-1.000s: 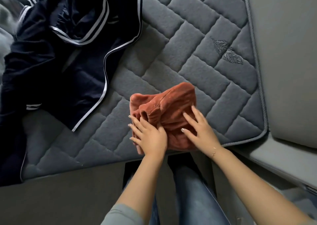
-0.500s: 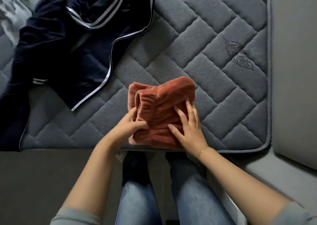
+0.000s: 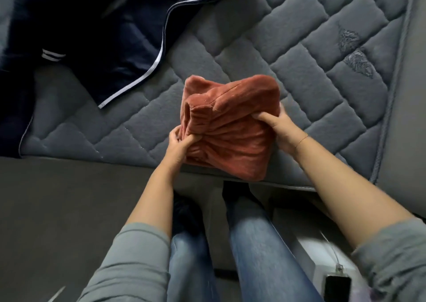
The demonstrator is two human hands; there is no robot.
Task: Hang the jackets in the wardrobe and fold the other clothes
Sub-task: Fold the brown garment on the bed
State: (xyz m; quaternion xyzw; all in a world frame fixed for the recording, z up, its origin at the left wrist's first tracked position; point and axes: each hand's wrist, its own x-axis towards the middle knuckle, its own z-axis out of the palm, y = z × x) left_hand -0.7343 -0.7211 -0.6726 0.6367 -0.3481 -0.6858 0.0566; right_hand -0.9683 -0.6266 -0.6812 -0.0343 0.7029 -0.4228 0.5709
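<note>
A grey quilted mattress fills the upper part of the view, stitched in a pattern of slanted blocks, with two small embroidered leaf motifs near its right edge and a corded seam running down that side. Below the mattress edge lies a plain dark floor.

A folded rust-orange garment, soft and velvety, sits at the near edge of the mattress, bunched into a thick square bundle with creases running across its front. Both hands are clamped on it from opposite sides. The left hand pinches the bundle's left side, thumb pressed into the folds and fingers curled round the edge. The right hand grips the right side, thumb on top and fingers tucked behind; a thin bracelet circles that wrist.

A navy jacket with white piping and striped cuffs lies spread, unfolded, across the upper left of the mattress, apart from the bundle.

The person wears grey sleeves pushed up the forearms and blue jeans, legs standing close against the bed.
</note>
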